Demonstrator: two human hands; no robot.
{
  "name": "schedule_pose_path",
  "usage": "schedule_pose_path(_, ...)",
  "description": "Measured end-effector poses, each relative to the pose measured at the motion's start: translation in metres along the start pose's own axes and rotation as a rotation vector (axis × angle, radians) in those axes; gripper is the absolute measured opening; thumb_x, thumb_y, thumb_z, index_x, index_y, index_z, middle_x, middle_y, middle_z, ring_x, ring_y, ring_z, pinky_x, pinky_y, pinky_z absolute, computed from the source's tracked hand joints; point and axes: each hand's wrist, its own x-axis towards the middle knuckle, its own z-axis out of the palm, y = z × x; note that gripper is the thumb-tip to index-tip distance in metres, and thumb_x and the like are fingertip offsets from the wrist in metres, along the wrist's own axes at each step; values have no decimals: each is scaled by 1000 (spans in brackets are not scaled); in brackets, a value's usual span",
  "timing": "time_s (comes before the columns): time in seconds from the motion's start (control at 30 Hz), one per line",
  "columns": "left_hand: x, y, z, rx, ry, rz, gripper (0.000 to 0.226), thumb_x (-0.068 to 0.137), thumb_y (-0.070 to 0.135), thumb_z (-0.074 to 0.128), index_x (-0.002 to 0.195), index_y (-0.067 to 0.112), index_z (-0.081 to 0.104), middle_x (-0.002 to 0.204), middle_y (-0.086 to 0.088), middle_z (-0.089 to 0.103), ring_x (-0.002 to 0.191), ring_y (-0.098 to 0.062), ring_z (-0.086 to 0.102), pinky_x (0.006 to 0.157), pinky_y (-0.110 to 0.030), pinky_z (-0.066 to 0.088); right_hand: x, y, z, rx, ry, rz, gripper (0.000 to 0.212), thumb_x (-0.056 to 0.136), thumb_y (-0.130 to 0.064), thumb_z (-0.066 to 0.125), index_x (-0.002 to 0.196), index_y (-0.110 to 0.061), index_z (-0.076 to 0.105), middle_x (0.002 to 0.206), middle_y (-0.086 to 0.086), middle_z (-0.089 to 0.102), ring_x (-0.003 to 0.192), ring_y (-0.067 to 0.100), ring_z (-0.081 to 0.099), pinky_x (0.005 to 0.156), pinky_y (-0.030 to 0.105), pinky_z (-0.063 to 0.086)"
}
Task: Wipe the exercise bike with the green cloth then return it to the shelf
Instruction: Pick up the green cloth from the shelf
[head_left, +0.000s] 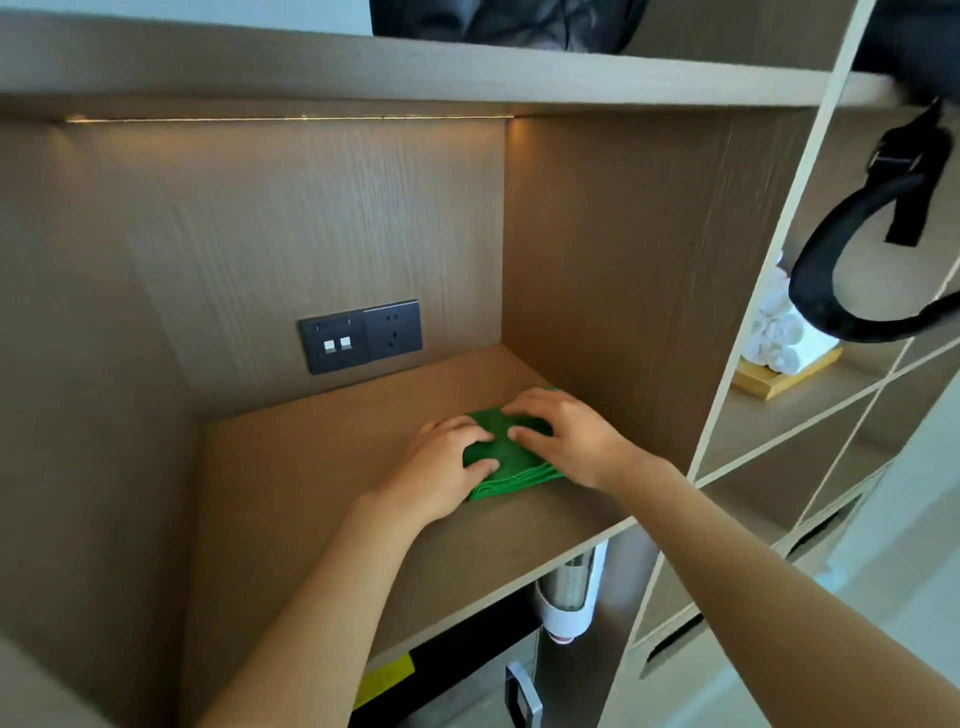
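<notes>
- Power socket panel (360, 335) sits on the back wall at about eleven o'clock from the cloth, well apart from it.
- Left hand (447, 462) lies flat with fingers spread, pressing the cloth's nine-o'clock edge.
- Green cloth (511, 457) rests folded on the wooden shelf (291, 499), toward the compartment's right wall — soft, light and limp by the look of it, likely to sag or unfold if lifted by one corner; best taken by pinching the stacked folds at the near edge.
- Right hand (563, 434) is spread on top from three o'clock, fingertips pressing down, nothing pinched.
- Rolled white towels (779, 332) stand in the neighbouring compartment at two o'clock.
</notes>
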Motion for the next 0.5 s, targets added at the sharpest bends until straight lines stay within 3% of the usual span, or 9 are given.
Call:
schedule_pose_path(0.13, -12, 7, 2, -6, 0, -31, 43, 102, 42, 59, 143, 30, 58, 155, 10, 46, 141, -20, 38, 118, -32, 26, -2, 8, 9, -124, -47, -7, 44, 107, -43, 53, 148, -28, 57, 158, -7, 50, 149, 17, 40, 121, 45, 29)
schedule_pose_path(0.5, -38, 45, 7, -84, 36, -148, 33, 95, 33, 63, 128, 37, 61, 143, 20, 48, 136, -12, 35, 110, -27, 26, -43, 8, 1, -175, -131, -64, 54, 108, -48, 44, 159, -33, 41, 168, -10, 33, 156, 15, 25, 119, 39, 22)
